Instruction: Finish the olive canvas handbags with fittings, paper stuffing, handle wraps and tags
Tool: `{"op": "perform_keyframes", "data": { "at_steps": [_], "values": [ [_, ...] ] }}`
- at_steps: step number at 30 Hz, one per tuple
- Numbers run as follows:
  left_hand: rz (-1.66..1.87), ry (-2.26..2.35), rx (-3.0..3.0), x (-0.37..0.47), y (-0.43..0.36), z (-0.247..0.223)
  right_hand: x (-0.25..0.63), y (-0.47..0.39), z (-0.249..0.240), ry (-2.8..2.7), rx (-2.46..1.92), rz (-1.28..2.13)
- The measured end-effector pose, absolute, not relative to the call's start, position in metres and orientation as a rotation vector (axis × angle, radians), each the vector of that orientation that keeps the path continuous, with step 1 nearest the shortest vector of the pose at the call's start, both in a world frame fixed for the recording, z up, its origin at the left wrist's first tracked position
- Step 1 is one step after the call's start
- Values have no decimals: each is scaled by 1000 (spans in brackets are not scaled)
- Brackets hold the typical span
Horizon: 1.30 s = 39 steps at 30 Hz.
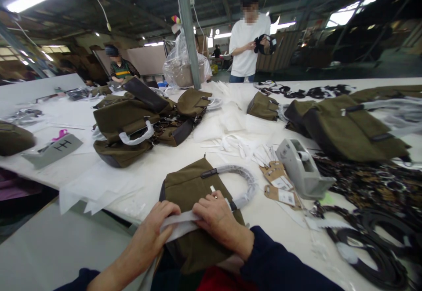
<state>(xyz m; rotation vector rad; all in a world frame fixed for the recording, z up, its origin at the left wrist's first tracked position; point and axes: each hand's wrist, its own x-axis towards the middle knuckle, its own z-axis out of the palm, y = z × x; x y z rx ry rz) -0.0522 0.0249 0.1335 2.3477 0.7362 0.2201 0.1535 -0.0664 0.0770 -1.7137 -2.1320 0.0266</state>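
An olive-green handbag (186,184) lies on the white table in front of me, its wrapped handle (248,183) pointing right. Across the bag runs a strip of thin white wrapping paper (183,226). My left hand (157,225) pinches the left part of this paper between thumb and fingers. Over its right part my right hand (216,220) is closed, with the fingers bent down onto the paper and the bag. What lies under those right fingertips is hidden.
Right of the bag stand a grey tape dispenser (301,172), cardboard tags (280,190) and coiled black straps (365,251). Olive bags (349,128) lie in piles on both sides. White paper sheets (99,190) overhang the near edge. A person (250,40) stands across the table.
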Motion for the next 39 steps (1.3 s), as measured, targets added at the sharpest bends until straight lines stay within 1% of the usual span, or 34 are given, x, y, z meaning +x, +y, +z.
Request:
{"op": "perform_keyframes", "data": {
  "at_steps": [13, 19, 23, 29, 32, 35, 39],
  "values": [
    [267, 635, 2413, -57, 24, 124, 157, -70, 71, -2145, -1554, -144],
    [197, 757, 2417, -47, 27, 128, 156, -69, 72, -2141, -1579, -123],
    [254, 820, 2312, -44, 30, 127, 155, -69, 71, -2132, -1607, -108],
    [181, 888, 2076, -52, 37, 131, 154, -71, 70, -1953, -1575, -33],
    [180, 907, 2009, -54, 40, 132, 151, -74, 77, -1895, -1480, -129],
    [175, 896, 1965, -54, 42, 131, 147, -76, 83, -1964, -1383, -226],
    [166, 862, 1934, -55, 43, 130, 142, -70, 81, -2023, -1527, -174]
  ]
}}
